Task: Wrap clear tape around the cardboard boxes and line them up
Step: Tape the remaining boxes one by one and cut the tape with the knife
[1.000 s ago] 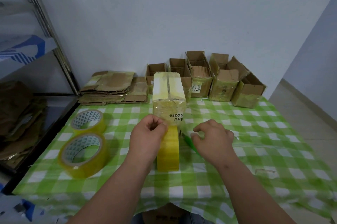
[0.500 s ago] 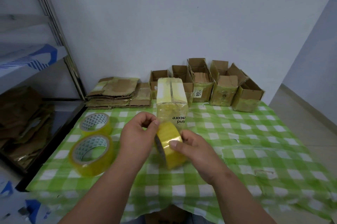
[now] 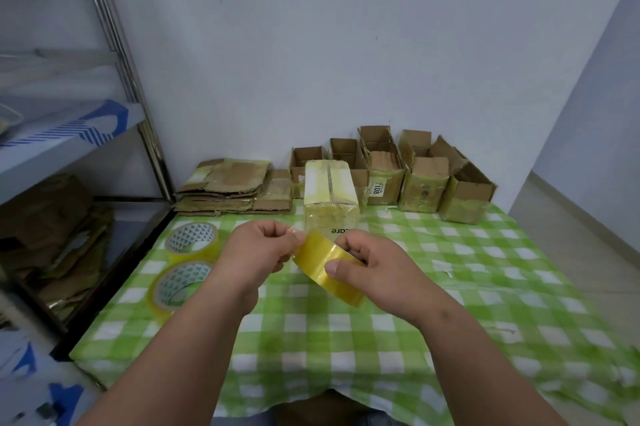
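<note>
The right hand (image 3: pixel 375 266) grips a yellowish tape roll (image 3: pixel 329 268) lifted above the middle of the checked table (image 3: pixel 467 287); the left hand (image 3: pixel 258 252) pinches its loose end. Behind stands a wrapped box (image 3: pixel 330 198), print ending "are". Open boxes (image 3: pixel 426 176) line the far edge, one labelled "7108". Two spare rolls (image 3: pixel 183 262) sit near the left edge.

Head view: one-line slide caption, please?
Both hands, left hand and right hand, hold a tape roll before a taped box.
</note>
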Action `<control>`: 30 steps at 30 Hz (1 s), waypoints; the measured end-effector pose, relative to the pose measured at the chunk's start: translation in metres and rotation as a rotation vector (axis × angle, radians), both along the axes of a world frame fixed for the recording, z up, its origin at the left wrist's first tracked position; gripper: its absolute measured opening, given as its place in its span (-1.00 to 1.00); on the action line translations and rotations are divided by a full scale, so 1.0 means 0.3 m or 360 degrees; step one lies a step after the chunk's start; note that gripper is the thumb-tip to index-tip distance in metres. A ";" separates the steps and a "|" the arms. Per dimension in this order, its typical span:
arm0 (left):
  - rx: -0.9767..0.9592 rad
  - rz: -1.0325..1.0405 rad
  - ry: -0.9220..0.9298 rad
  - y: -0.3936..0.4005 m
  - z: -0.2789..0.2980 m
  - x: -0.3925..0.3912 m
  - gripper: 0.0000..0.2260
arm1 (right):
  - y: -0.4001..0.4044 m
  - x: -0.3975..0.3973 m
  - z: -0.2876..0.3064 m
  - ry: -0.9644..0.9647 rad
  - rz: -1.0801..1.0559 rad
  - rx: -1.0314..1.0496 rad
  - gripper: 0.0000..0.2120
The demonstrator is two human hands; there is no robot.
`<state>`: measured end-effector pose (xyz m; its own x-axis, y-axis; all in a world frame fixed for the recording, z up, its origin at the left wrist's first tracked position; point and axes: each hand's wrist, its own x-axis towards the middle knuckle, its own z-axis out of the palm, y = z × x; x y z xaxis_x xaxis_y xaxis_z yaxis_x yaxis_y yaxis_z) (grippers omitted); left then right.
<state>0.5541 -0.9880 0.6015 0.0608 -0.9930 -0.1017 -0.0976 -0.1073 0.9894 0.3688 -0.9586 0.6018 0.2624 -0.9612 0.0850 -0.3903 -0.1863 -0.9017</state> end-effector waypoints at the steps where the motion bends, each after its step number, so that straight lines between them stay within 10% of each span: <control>1: -0.0041 0.0031 -0.0019 -0.002 0.002 0.000 -0.87 | 0.000 0.002 0.009 0.0036 0.0007 -0.0029 -0.89; 8: -0.0383 0.0152 -0.0447 -0.001 0.044 -0.008 -0.83 | -0.019 -0.024 0.038 -0.0251 0.0094 0.0035 -0.82; 30: -0.0212 0.0319 0.0463 -0.103 0.131 0.055 -0.78 | -0.114 -0.322 0.073 -0.0546 0.0160 0.0072 -0.55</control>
<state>0.5706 -1.0188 0.6409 0.2426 -0.9700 -0.0143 0.1992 0.0354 0.9793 0.2723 -0.9928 0.6236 0.3196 -0.9368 0.1425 -0.0454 -0.1653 -0.9852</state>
